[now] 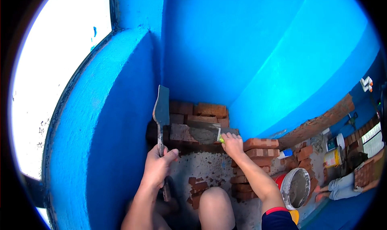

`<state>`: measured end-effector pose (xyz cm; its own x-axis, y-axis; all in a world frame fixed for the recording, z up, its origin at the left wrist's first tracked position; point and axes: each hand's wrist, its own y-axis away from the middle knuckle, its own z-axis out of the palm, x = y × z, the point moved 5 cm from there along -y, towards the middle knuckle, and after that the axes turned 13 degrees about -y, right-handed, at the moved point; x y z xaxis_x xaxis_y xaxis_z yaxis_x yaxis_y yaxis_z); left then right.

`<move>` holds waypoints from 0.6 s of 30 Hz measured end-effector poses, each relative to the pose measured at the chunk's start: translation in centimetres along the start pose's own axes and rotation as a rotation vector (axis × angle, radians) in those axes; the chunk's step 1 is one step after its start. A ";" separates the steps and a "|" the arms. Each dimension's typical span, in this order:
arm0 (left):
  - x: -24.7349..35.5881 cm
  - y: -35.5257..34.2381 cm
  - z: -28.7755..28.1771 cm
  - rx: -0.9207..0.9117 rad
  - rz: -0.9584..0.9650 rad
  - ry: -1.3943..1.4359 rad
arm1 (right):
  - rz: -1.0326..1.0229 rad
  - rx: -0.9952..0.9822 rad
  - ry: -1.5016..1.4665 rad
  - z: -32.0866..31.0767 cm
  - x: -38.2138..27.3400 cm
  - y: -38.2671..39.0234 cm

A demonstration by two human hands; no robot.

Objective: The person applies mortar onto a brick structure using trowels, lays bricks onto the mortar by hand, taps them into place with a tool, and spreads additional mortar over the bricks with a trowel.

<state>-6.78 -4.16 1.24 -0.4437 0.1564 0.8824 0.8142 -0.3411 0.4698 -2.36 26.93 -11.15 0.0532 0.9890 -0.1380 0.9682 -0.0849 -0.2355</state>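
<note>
**Trowel stood raised while a small scraper met the brickwork**

The work in hand looked like bricklaying in a corner between blue walls, and the step seemed to be spreading or trimming mortar on the low brick course. The grey patch lay on the middle of that course, with more bricks behind it, nearer the wall.

The left hand was closed around the lower part of the trowel, fingers wrapped and thumb pointing to the right. Its forearm rose from the lower edge, and the blade stood nearly upright above the fist, just left of the course and apart from the mortar.

The right hand held the scraper by its yellow-green handle in a narrow grip. Its forearm slanted in from the lower right, bringing the tool to the right end of the patch; whether the edge actually touched the mortar could not be told.

The next move appeared to call for a level, even bed, with the right wrist steady and the trowel kept off the bricks. If more mortar were needed, the bucket stood to the right, beyond the right forearm, with grey material inside.
</note>
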 end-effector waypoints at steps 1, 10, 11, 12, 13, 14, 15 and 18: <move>-0.2 0.0 -0.2 0.007 0.014 -0.028 | 0.007 0.029 0.002 -1.1 -0.8 0.2; -2.8 -0.8 -1.5 0.128 0.054 -0.234 | 0.581 0.306 0.009 -20.5 6.6 24.7; -2.7 -0.5 -2.1 0.101 0.097 -0.204 | 0.688 0.339 0.050 -22.6 7.8 28.6; -2.9 -0.6 -2.6 0.119 0.100 -0.233 | 0.823 0.329 0.037 -23.9 9.3 32.6; -3.1 -0.6 -2.6 0.124 0.116 -0.242 | 0.995 0.282 0.104 -25.2 10.5 36.5; -3.6 -0.8 -2.5 0.136 0.132 -0.251 | 1.162 0.232 0.161 -26.0 11.9 40.3; -3.6 -0.8 -1.8 0.125 0.138 -0.277 | 1.304 0.128 0.243 -27.0 14.0 44.1; -2.9 -0.8 -0.9 0.098 0.164 -0.386 | 1.446 -0.290 0.388 -26.9 19.5 49.5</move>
<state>-6.48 -5.18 -1.74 -0.1479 0.4490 0.8812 0.9024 -0.3034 0.3061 53.22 45.28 0.35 0.9809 0.0549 0.1867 0.0419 -0.9965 0.0726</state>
